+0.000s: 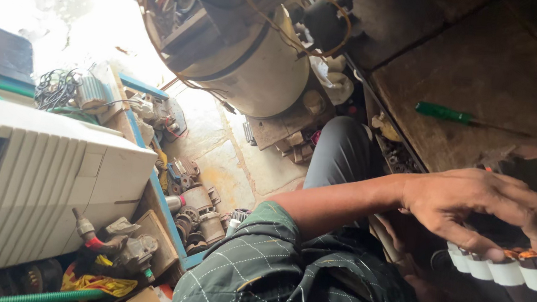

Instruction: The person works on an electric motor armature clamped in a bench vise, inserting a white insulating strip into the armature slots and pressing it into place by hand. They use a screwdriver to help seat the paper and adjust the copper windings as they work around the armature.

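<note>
My left hand [480, 205] reaches out from a green checked sleeve and lies palm down over a motor stator [507, 269], fingers curled over its top and thumb pressed against its side. The stator shows a row of white slot liners with copper and orange winding ends. Below it, in deep shadow, a dim shape looks like my right hand [440, 299]; its fingers cannot be made out. My knee in grey trousers [340, 151] is behind the forearm.
A green-handled screwdriver [443, 112] lies on the dark wooden bench [496, 67]. A large cream cylinder tank [256, 66] stands on the stone floor. A white ribbed cooler casing [27, 175], motor and pump parts [195, 206], and a green hose [42, 295] crowd the left.
</note>
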